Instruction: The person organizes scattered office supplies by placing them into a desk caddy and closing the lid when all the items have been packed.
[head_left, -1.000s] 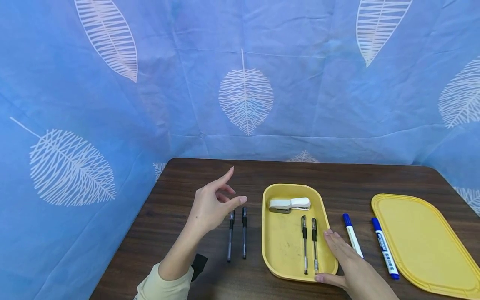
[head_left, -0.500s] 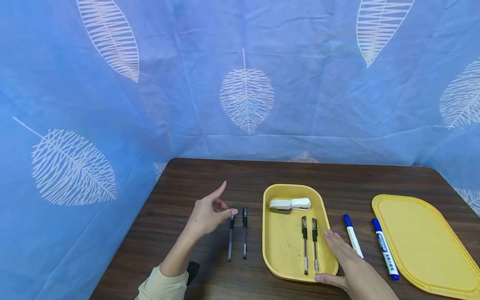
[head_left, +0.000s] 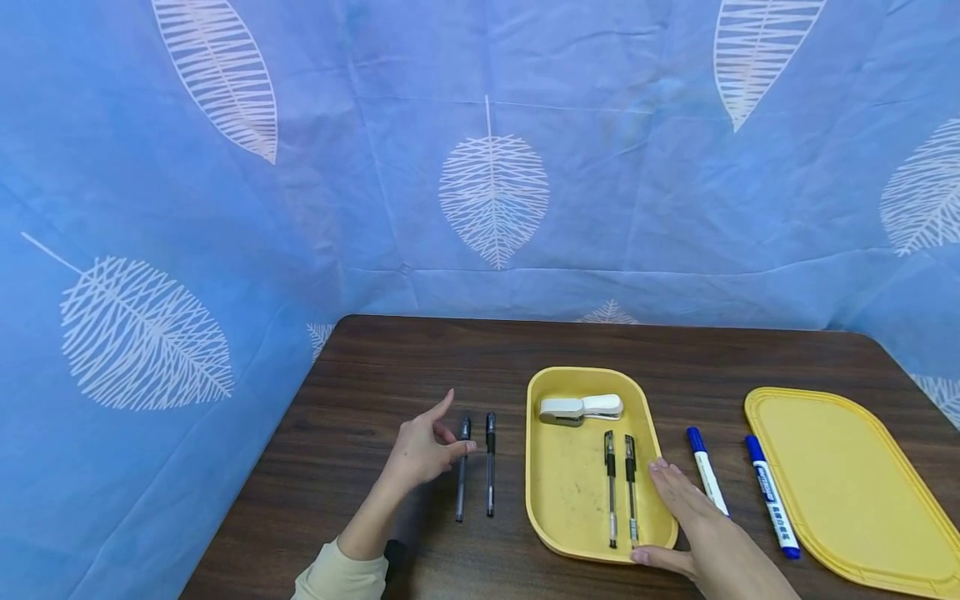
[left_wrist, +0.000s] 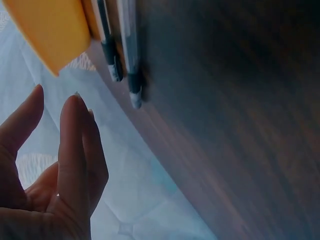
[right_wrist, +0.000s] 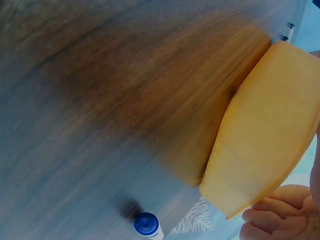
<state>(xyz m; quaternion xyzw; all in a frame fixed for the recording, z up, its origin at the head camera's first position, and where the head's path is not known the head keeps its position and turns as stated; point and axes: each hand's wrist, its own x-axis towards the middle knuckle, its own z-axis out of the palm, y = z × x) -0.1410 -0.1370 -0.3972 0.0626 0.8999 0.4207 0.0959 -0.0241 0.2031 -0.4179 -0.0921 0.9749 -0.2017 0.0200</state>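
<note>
My left hand [head_left: 420, 450] hovers at the left black gel pen [head_left: 461, 492], its thumb crossing over the pen's upper part. A second gel pen [head_left: 491, 477] lies parallel just to the right. In the left wrist view, the thumb and fingers [left_wrist: 72, 145] stand apart with nothing between them, clear of both pens. My right hand [head_left: 701, 521] holds the near right corner of a yellow bin [head_left: 534, 467], thumb on the near rim and fingertips over the right rim. Inside the bin lie a white stapler [head_left: 581, 408] and two more gel pens [head_left: 611, 492] [head_left: 631, 483].
Right of the bin lie two blue-capped markers, a slim one [head_left: 707, 471] and a thicker one [head_left: 772, 496]. A yellow lid [head_left: 862, 492] rests flat at the far right. The dark wooden table [head_left: 420, 350] ends at a blue leaf-patterned cloth [head_left: 360, 167].
My left hand has come down and toward me, from above the pens' tops to beside the left pen. The right hand and the bin have stayed put.
</note>
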